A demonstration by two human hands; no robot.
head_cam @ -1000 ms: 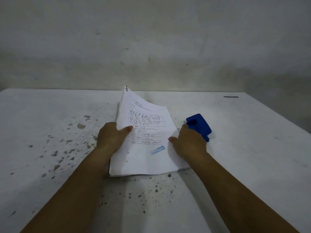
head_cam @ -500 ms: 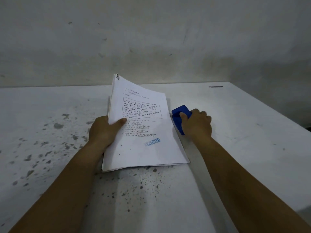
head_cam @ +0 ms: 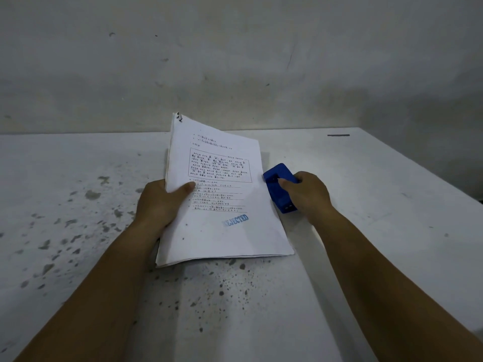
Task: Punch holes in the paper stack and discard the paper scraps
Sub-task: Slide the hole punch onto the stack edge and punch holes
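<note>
Two hands are working on the speckled white desk (head_cam: 379,205): the left hand (head_cam: 159,202) is gripping the paper stack (head_cam: 222,231) by its raised left edge, and the right hand (head_cam: 308,194) is clasping the blue hole punch (head_cam: 277,176) at the stack's right edge.

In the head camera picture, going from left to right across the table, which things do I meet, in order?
Left hand → paper stack → blue hole punch → right hand → dark mark near the table's far right edge.

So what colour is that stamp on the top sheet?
Blue: the "REJECTED" stamp on the paper stack, clearest in the head view.
</note>
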